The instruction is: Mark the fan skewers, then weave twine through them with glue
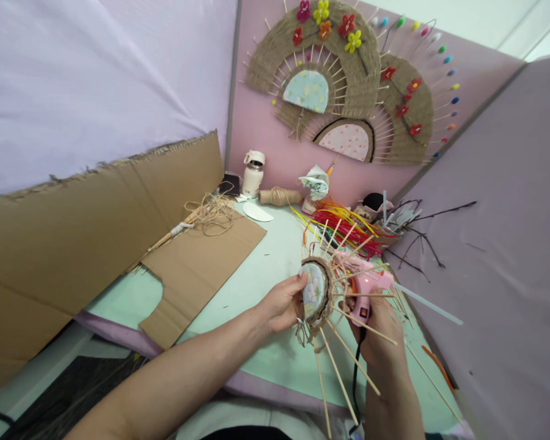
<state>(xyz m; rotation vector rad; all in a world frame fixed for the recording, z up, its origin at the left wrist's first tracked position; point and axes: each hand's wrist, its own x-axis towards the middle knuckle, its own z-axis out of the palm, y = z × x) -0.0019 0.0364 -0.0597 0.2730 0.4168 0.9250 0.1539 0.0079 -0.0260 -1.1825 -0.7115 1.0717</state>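
My left hand (286,302) grips the flat edge of a small half-round piece (315,292), thumb on its floral fabric face. Twine and a dark line run round its curved edge, and thin wooden sticks (341,374) fan out from it. My right hand (381,321) is closed round the handle of a pink glue gun (365,282), behind some of the sticks. A clear glue stick (428,302) juts from the gun's back, and a black cord hangs below. The gun's nozzle is partly hidden by the sticks.
Cardboard sheets (206,269) lie and lean at the left, with twine-tied sticks (178,229). Towards the back are a white bottle (253,174), a twine roll (279,196), and colourful pipe cleaners (343,223). Dark twigs (421,244) stick out at the right. Woven fans (362,67) hang on the pink wall.
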